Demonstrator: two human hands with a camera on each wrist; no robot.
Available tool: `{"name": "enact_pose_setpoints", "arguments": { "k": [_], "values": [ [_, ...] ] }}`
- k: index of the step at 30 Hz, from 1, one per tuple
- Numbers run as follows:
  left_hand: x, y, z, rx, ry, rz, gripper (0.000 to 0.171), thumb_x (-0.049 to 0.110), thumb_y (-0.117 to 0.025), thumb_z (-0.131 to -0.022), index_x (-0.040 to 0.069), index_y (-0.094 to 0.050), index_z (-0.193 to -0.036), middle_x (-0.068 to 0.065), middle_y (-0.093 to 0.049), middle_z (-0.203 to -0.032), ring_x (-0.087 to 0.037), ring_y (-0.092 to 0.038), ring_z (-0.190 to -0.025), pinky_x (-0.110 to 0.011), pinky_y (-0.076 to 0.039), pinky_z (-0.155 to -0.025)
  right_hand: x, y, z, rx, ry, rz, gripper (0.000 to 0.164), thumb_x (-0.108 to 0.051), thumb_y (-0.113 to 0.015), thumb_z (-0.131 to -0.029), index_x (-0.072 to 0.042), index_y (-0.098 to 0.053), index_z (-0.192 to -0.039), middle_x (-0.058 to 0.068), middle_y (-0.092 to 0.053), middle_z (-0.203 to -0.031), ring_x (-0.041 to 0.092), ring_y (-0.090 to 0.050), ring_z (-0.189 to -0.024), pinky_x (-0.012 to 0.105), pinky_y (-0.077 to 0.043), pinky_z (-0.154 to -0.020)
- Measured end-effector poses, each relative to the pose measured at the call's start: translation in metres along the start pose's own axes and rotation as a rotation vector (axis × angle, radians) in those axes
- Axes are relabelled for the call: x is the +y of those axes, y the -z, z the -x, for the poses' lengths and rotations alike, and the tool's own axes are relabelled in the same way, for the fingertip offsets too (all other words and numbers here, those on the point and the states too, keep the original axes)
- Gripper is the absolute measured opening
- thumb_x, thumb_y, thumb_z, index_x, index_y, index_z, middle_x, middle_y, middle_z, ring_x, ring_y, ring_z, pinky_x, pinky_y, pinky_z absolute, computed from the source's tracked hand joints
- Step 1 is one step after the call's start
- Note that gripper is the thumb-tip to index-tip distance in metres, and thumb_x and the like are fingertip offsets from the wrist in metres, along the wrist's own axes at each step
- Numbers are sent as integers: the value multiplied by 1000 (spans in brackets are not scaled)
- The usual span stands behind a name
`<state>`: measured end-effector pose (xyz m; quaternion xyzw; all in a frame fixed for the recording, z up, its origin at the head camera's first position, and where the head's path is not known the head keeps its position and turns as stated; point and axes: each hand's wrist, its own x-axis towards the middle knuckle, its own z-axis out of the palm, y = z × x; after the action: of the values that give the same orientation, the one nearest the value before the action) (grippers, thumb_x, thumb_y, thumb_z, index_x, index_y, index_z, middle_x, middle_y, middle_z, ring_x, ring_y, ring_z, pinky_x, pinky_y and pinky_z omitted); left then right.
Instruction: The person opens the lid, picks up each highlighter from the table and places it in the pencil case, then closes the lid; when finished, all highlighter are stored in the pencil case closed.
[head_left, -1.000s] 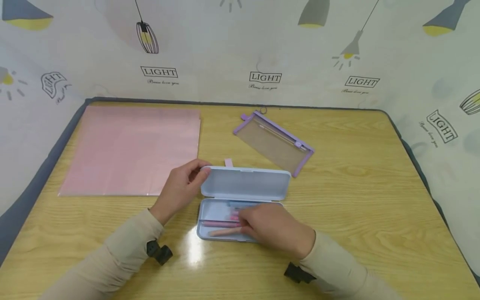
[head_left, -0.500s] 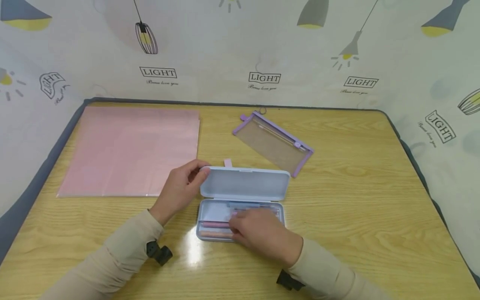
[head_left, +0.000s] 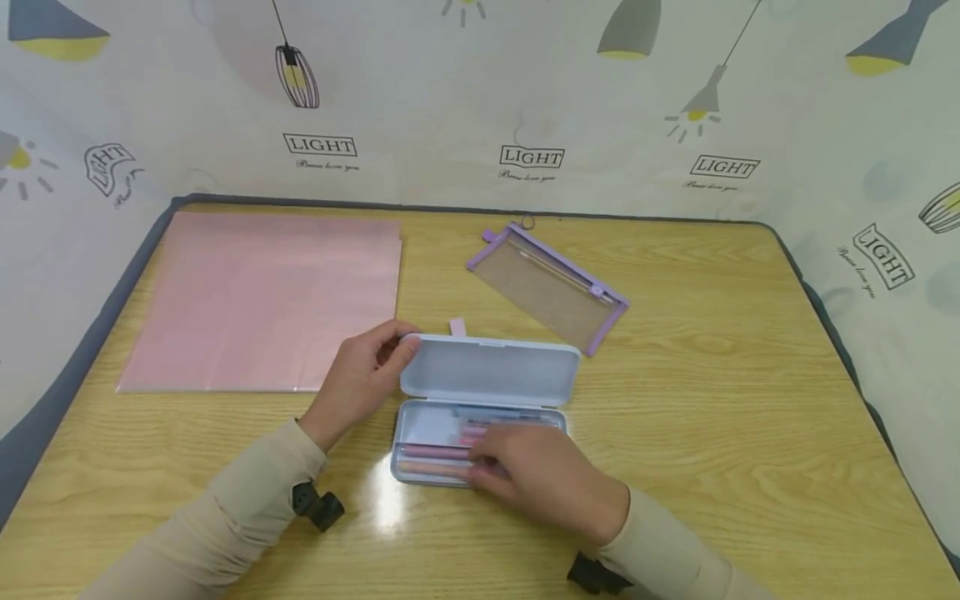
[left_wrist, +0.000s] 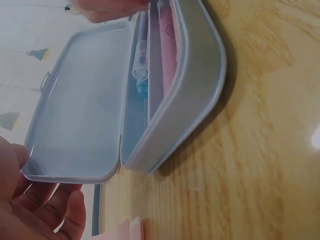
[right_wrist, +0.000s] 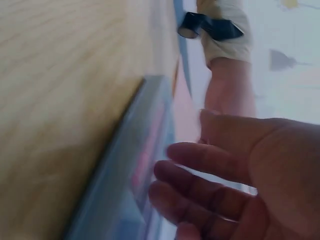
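A pale blue pencil case point(head_left: 408, 421) lies open on the table in the head view. My left hand point(head_left: 366, 379) pinches the left corner of its raised lid point(head_left: 491, 371), thumb inside and fingers behind. Over the right half of the tray hovers my right hand point(head_left: 551, 479), its fingers loosely bent and parted with nothing seen between them in the right wrist view. A pink pen point(head_left: 435, 452) and a peach-coloured pen point(head_left: 431, 469) lie side by side along the front. Behind them are a blue pen point(head_left: 487, 412) and other pink pens, partly hidden by the right hand.
Behind the case lies a mesh zip pouch point(head_left: 547, 287) with purple edging. A large pink translucent folder point(head_left: 262, 300) covers the table's back left. The wooden table point(head_left: 712, 375) meets a wall covering point(head_left: 420, 100) printed with lamps.
The peach-coloured pen has come to lie in the front of the tray, and my right hand has let go of it. The left hand stays on the lid.
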<state>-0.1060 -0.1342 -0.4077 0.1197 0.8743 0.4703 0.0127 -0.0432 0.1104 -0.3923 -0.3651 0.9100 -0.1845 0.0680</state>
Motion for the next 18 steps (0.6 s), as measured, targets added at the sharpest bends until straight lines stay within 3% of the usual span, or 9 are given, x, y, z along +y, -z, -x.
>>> {"name": "enact_pose_setpoints", "arguments": {
  "k": [2,5,7,9,11,14,18],
  "values": [
    [0,1,-1,-2,-6,3,27,32,-51,-104,13,-67,-114,-3,-63,-87,-18,-52,-74,-29,-44,-66,7,12,1,84,-47,-65,16,-35,-69,-92,-20,-74,-93,-11,-69,-85,3,-62,-76,26,-52,-70],
    [1,2,-1,-5,-10,7,27,32,-51,-104,13,-66,-115,-3,-63,-87,-18,-51,-74,-30,-44,-67,25,33,1,291,-118,-147,11,-28,-72,-91,-18,-73,-93,-10,-66,-82,1,-56,-71,24,-49,-63],
    [1,2,-1,-5,-10,4,27,32,-51,-104,13,-66,-115,-3,-63,-88,-18,-51,-74,-30,-44,-67,40,46,2,435,-184,-192,9,-23,-74,-90,-15,-72,-95,-6,-64,-83,4,-55,-71,23,-47,-61],
    [1,2,-1,-5,-6,3,27,32,-51,-104,13,-66,-115,-3,-63,-88,-18,-51,-74,-30,-44,-67,57,54,2,525,-254,-245,14,-20,-74,-90,-12,-70,-101,1,-63,-90,8,-56,-75,22,-46,-62],
    [1,2,-1,-2,-3,3,26,32,-51,-104,13,-66,-114,-3,-63,-88,-18,-51,-74,-30,-44,-67,71,57,3,530,-333,-316,20,-22,-71,-92,-9,-68,-108,7,-62,-99,13,-59,-82,22,-47,-66],
    [1,1,0,2,-3,-1,26,31,-51,-104,13,-66,-114,-3,-63,-88,-18,-51,-74,-30,-44,-66,86,55,2,408,-432,-449,27,-29,-64,-97,-9,-66,-116,10,-63,-110,22,-63,-90,27,-52,-72],
    [1,0,0,-1,-6,-1,26,31,-51,-104,12,-66,-114,-3,-63,-88,-18,-51,-74,-29,-44,-66,95,50,3,270,-501,-561,34,-38,-57,-100,-11,-68,-116,9,-68,-101,32,-62,-85,36,-55,-71]
  ]
}}
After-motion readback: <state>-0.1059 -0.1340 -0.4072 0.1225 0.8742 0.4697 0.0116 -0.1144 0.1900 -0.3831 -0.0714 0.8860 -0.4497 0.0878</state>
